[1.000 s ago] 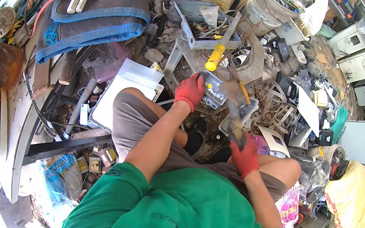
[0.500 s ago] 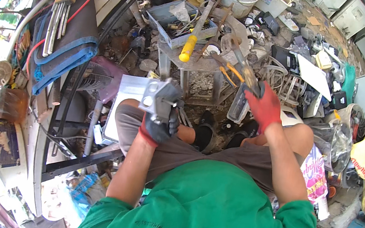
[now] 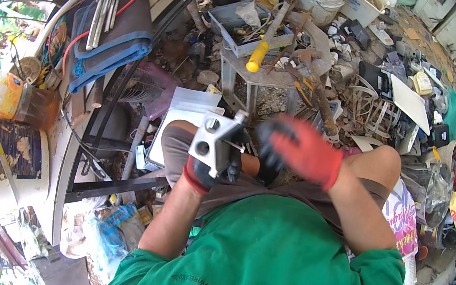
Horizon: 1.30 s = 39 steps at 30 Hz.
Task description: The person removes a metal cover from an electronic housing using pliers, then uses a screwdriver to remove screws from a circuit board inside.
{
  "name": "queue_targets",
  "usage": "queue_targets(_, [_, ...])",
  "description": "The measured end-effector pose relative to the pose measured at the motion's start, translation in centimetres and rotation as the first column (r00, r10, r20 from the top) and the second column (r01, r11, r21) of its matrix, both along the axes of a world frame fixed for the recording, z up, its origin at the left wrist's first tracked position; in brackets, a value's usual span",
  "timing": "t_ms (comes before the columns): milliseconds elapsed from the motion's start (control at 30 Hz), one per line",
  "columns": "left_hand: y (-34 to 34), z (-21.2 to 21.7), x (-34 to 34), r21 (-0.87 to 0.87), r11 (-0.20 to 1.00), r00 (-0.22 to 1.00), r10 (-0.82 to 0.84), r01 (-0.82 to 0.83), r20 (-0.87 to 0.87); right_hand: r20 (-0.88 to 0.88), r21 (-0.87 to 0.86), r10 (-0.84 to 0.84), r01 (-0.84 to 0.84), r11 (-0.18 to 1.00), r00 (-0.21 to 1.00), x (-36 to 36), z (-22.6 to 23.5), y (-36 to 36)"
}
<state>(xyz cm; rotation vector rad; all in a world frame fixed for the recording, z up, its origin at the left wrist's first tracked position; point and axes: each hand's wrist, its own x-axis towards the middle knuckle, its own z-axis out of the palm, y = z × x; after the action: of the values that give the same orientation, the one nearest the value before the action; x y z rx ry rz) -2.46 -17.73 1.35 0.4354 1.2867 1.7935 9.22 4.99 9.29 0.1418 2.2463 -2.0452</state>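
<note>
Gripping boxy grey metal part point(image 3: 213, 143) | left hand point(image 3: 213, 167) | right hand point(image 3: 298, 149) blurred

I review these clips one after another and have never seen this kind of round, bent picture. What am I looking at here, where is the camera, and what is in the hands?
There is no machine here: a person in a green shirt works with two gloved hands. The camera sits on the person's head and looks down, so the arms come in from the bottom, and its wide lens bends straight edges near the rim.

The left hand, in a red and black glove, grips a pale grey metal block with round holes, held above the knees. The right hand is beside it, blurred by motion, so I cannot tell whether it holds anything.

Ahead stands a small metal stool bearing a yellow-handled tool and a grey tray of parts. Scrap parts cover the ground around it. On the left lies a blue-edged folded mat.
</note>
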Motion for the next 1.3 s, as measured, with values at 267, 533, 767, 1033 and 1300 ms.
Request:
queue_targets(267, [1.7, 4.7, 3.1, 0.025, 0.998, 0.988, -0.052, 0.056, -0.143, 0.076, -0.492, 0.210, -0.146, 0.858, 0.975, 3.7, -1.8, -0.4])
queue_targets(533, [1.2, 6.6, 3.1, -0.034, 0.992, 0.951, 0.103, -0.118, -0.291, 0.027, -0.262, 0.166, -0.153, 0.953, 0.986, 4.7, -0.1, -1.0])
queue_targets(767, [-0.2, 9.6, 2.5, -0.142, 0.946, 0.871, 0.199, -0.290, -0.449, -0.013, -0.046, -0.026, 0.026, 0.999, 1.000, 6.2, -3.1, -0.1])
queue_targets(1033, [-0.8, 8.7, 2.7, -0.089, 0.932, 0.659, 0.179, -0.351, -0.731, 0.014, -0.341, -0.022, 0.025, 0.940, 1.000, 8.5, -6.6, 1.3])
queue_targets(1300, [-0.1, 8.3, 3.5, -0.062, 0.934, 0.606, 0.177, -0.352, -0.775, 0.193, -0.701, -0.245, 0.309, 0.642, 0.950, 6.4, 0.7, -2.5])
